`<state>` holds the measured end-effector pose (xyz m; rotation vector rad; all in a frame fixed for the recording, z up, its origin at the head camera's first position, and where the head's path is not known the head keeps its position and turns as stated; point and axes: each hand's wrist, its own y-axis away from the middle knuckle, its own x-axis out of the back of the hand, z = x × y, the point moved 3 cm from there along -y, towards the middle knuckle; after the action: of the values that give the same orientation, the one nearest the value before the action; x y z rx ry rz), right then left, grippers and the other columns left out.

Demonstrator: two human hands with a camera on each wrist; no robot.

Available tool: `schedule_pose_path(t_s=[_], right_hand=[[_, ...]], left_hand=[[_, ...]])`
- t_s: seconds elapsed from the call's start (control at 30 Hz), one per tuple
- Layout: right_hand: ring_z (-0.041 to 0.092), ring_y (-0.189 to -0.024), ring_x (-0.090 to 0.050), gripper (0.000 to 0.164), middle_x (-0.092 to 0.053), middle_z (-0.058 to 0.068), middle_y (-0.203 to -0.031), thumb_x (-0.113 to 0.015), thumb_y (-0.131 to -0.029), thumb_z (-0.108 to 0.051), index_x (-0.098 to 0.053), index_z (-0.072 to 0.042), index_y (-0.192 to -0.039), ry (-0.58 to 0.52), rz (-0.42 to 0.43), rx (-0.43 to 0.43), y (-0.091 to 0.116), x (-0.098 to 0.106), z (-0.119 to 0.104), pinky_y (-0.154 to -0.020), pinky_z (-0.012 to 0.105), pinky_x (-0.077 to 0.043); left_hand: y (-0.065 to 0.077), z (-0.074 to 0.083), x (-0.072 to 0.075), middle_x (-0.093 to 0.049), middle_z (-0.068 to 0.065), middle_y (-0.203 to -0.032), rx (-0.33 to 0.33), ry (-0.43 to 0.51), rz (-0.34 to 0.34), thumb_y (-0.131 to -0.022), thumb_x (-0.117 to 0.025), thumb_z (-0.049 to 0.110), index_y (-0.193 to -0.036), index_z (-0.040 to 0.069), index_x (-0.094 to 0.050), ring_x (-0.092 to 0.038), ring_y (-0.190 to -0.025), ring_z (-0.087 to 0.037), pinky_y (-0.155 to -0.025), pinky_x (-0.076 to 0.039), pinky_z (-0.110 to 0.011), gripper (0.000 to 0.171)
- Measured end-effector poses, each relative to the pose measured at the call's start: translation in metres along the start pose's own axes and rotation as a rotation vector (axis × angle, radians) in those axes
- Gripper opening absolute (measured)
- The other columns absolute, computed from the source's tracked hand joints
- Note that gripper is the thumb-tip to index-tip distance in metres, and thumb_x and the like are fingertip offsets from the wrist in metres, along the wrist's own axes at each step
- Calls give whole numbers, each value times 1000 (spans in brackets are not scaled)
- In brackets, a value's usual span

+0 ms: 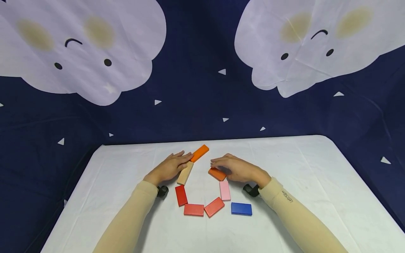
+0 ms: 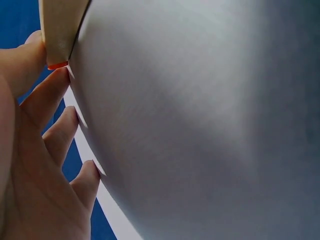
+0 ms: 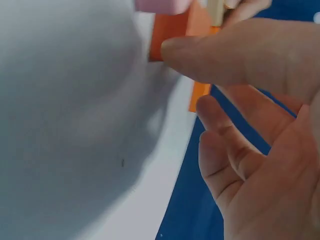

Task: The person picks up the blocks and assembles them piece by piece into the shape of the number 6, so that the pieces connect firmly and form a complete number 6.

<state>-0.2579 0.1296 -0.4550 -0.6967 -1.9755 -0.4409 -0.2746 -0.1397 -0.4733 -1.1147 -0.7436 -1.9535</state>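
Observation:
Several flat blocks form an unclosed ring on the white table. On its left side, my left hand [image 1: 169,168] reaches over with fairly straight fingers, the fingertips at the near end of the bright orange block [image 1: 200,153] and the thumb beside the natural wood block [image 1: 185,173]. Across from it, my right hand [image 1: 238,168] pinches the darker orange block [image 1: 217,174]; in the right wrist view its thumb [image 3: 210,57] presses against that block's end. A pink block [image 1: 225,190] lies just below the darker orange one.
Along the ring's near side lie a dark red block [image 1: 181,195] and two lighter red blocks, one left [image 1: 194,210] and one slanted [image 1: 214,207]. A blue block [image 1: 241,208] sits outside, at the right. Behind the table [image 1: 126,158] hangs a navy cloth [image 1: 196,116] with clouds.

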Motion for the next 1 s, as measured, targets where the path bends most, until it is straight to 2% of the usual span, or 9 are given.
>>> schedule_pose_path(t_s=[0.3,0.63,0.8,1.0], right_hand=[[25,-128,-52,57,-59,2,-141,-78,-82,-1,-62,-10,-136,-65,164,-74,46,2,-3,-107,45,-45],[20,-128,-53,51,-61,-6,-137,-79,-86,-13,-63,-16,-135,-58,260,-193,90,-7,-12,-106,46,-45],[20,-125,-55,50,-62,-4,-133,-81,-85,-16,-64,-16,-132,-19,302,-278,105,-16,-25,-104,46,-47],[20,-114,-59,49,-67,0,-120,-85,-81,-21,-68,-11,-126,91,385,-364,112,-29,-49,-97,43,-52]], left_hand=[[2,3,1,-36,-2,-160,-12,19,-1,-108,-47,26,-156,14,-37,-23,-151,-31,-122,-11,-57,51],[0,0,-1,-36,-2,-161,7,15,-12,-108,-46,28,-157,17,-35,-23,-151,-30,-122,-11,-56,52],[1,1,-1,-36,-3,-161,-10,7,-9,-108,-46,27,-158,16,-35,-24,-151,-31,-122,-12,-57,51],[1,3,1,-38,-5,-159,8,-36,-14,-108,-46,28,-157,17,-36,-26,-150,-31,-122,-15,-56,51]])
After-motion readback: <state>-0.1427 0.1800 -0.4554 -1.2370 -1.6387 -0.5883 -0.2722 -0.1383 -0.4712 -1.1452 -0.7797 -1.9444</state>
